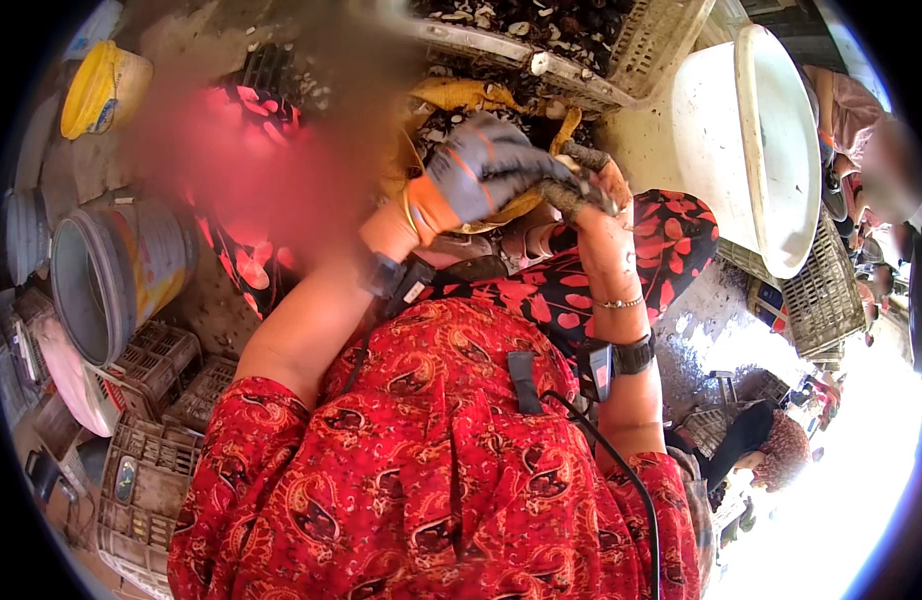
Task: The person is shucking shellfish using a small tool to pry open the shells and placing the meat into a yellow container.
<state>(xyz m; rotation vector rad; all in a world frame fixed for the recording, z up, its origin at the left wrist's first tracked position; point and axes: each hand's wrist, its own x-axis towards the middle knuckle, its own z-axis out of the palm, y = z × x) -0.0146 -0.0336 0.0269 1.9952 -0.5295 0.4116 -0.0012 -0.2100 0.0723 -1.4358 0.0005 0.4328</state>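
My left hand point(491, 169) wears a grey and orange work glove. Its fingers are curled and blurred, reaching over to my right hand point(600, 184); whether they hold a tool is not clear. Dark sleeves cover some fingers of my right hand, which is otherwise bare and dirty. Those fingers are bent around a small dark piece, seemingly a shell point(602, 199), where both hands meet. Below and behind the hands, between my knees, lies an opened yellow sack point(468, 94) with dark shells and pale bits in it.
A plastic crate point(536, 64) heaped with shells stands beyond the sack. To the right leans a large white tub point(720, 142). Buckets, including a yellow bucket point(105, 90) and a grey bucket point(93, 285), and stacked crates point(150, 480) line the left. Other people point(783, 450) sit at right.
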